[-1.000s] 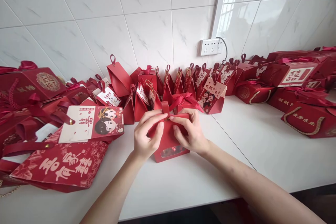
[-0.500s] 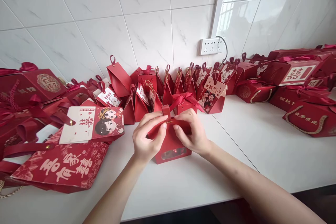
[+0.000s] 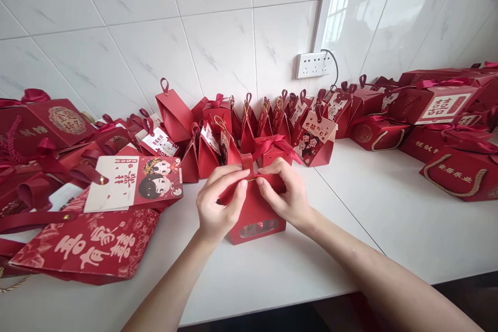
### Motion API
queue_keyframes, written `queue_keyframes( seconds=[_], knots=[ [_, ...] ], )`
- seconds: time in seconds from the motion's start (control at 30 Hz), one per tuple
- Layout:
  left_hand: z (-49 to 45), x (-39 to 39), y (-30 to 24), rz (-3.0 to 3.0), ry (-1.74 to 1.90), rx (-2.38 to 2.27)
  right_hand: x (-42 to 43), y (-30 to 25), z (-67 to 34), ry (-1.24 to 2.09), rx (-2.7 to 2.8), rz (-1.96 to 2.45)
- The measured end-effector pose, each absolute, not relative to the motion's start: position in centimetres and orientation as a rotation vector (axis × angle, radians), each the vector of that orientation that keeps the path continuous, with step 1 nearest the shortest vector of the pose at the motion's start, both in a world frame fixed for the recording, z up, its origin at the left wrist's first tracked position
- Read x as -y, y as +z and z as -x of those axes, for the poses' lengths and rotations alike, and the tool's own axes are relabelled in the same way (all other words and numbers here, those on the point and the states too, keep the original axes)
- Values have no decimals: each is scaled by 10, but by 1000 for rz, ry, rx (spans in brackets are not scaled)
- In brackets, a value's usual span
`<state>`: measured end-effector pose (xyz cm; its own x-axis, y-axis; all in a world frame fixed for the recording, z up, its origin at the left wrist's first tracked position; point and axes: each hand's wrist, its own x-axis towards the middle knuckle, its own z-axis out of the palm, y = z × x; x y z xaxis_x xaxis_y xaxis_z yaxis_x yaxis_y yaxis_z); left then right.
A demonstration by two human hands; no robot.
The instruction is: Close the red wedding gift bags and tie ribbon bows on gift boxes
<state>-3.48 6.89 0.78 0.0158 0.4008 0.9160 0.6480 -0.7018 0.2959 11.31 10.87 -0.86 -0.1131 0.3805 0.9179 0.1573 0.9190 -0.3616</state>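
Observation:
A red gift box [image 3: 257,210] with a clear window low on its front stands upright on the white table, near the middle. My left hand [image 3: 222,199] pinches its top edge from the left, thumb in front and fingers behind. From the right, my right hand [image 3: 285,192] grips the same top edge with its thumb and fingers. Between the two hands a red strap handle [image 3: 247,164] rises from the top, with a small gold-coloured piece below it. Just behind stands another red box with a ribbon bow [image 3: 274,146].
Red boxes [image 3: 264,122] with loop handles line the tiled wall. At the left lie piled boxes, including a flat printed one [image 3: 93,249] and a cartoon-printed card [image 3: 134,184]. More boxes [image 3: 461,176] are stacked at the right. A power strip [image 3: 313,65] is on the wall.
My right thumb and fingers have shifted slightly left along the box top, closer to the strap. My left hand stays in nearly the same place. The box has hardly moved.

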Motion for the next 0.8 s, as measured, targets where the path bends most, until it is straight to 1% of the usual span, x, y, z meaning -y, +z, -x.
queue_keyframes(
  seconds=[0.43,0.8],
  knots=[
    [33,-69,8,2052,-1757,1135,-110,-8,-113,252,1696,476],
    [32,-70,6,2053,-1751,1074,-108,-6,-112,277,1702,460]
  ],
)
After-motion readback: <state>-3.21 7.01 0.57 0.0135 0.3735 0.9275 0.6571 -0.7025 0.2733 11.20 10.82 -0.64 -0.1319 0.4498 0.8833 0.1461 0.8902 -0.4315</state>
